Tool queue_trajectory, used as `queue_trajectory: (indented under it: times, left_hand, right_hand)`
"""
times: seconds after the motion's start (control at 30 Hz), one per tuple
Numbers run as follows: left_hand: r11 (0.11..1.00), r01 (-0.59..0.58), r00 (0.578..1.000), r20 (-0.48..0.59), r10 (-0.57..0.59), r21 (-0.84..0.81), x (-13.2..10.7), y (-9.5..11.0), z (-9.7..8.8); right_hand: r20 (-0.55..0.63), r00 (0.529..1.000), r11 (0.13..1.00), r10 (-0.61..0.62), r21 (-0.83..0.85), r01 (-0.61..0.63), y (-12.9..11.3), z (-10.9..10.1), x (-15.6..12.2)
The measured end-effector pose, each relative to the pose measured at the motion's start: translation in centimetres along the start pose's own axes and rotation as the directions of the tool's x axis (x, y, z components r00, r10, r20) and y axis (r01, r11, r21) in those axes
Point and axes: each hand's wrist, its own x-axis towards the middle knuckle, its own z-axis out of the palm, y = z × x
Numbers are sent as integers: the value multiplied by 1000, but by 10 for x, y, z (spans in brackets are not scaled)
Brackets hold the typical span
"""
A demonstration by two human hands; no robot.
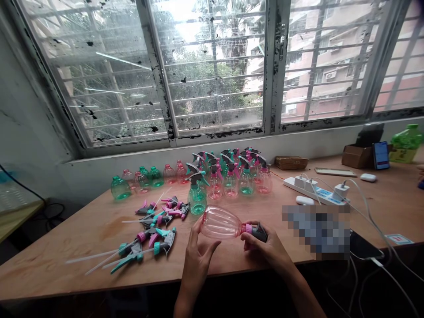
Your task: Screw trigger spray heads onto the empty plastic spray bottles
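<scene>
A clear pink bottle (221,222) lies on its side in the air above the table's front part, its base to the left and neck to the right. My left hand (198,254) holds it by the base end, with the thumb below and apart from it. At the neck, my right hand (270,247) grips a grey-and-pink trigger spray head (258,232), whose pink collar meets the bottle's neck. How far the collar is screwed on I cannot tell. Left of my hands lie several loose spray heads (162,218) with white dip tubes. A green spray bottle (198,201) stands just behind.
Several headless bottles (155,176) stand at the back left, and several bottles with heads (231,183) at the back centre. Rightward are a power strip (316,191) with cables, a phone (366,245), a pixelated area, a cardboard box (357,155) and part of another person's hand (421,172).
</scene>
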Motion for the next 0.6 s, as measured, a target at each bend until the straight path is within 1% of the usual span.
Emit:
queue_trajectory:
  times: [0.13, 0.27, 0.37, 0.6]
  left_hand:
    - [1000, 8, 1000, 2, -8, -11, 0, 3, 0]
    - [994, 67, 998, -12, -69, -86, 0, 9, 1]
    - [991, 94, 996, -1, -94, -94, 0, 8, 1]
    - [999, 9, 1000, -1, -9, -39, 1, -1, 2]
  right_hand:
    - [5, 1000, 1000, 7, 0, -7, 2, 0, 0]
    - [17, 1000, 1000, 22, -14, -21, 2, 0, 0]
    - [13, 1000, 1000, 12, -17, -12, -2, 1, -1]
    - [4, 1000, 1000, 0, -13, 0, -6, 2, -3]
